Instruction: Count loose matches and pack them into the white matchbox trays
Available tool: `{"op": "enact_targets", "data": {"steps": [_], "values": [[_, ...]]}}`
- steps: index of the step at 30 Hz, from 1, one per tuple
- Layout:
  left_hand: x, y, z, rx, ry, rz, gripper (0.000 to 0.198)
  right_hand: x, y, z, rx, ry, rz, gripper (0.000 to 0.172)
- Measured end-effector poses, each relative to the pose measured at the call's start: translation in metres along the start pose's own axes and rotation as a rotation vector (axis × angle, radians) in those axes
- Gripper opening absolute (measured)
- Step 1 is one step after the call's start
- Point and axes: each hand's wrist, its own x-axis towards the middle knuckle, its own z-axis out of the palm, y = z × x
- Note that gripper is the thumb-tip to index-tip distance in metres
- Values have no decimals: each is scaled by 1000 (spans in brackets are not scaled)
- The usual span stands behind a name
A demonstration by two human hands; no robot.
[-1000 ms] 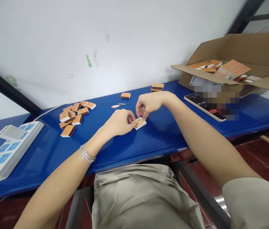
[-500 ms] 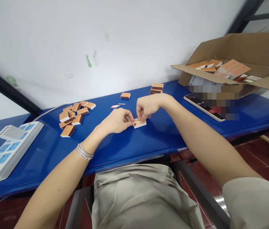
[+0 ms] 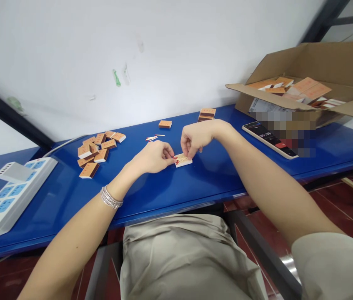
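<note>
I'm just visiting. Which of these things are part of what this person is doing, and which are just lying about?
Part of the work:
left hand
right hand
matchbox
red-tipped matches
pile of matchboxes
cardboard carton of matchboxes

Just lying about:
phone
power strip

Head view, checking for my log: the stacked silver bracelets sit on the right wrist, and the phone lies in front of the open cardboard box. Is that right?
Not quite: the silver bracelets sit on the wrist of the left hand, not the right, as the head view shows. The phone does lie in front of the open cardboard box.
</note>
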Motion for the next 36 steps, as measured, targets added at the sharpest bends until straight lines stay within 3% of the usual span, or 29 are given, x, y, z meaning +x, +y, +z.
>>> {"op": "enact_targets", "data": {"steps": [6, 15, 23, 27, 36], "values": [[1, -2, 3, 33, 25, 40, 9, 2, -5, 3, -2, 7, 6, 29], [5, -5, 10, 47, 73, 80, 11, 4, 4, 3, 79, -8, -21, 45], [2, -2, 7, -6, 16, 35, 44, 2, 0, 1, -4, 32, -42, 44], [1, 0, 11, 15, 28, -5, 38, 1, -1, -1, -41, 22, -67, 46], [3, -5, 12, 60, 88, 95, 26, 0, -6, 2, -6, -15, -68, 49]]}}
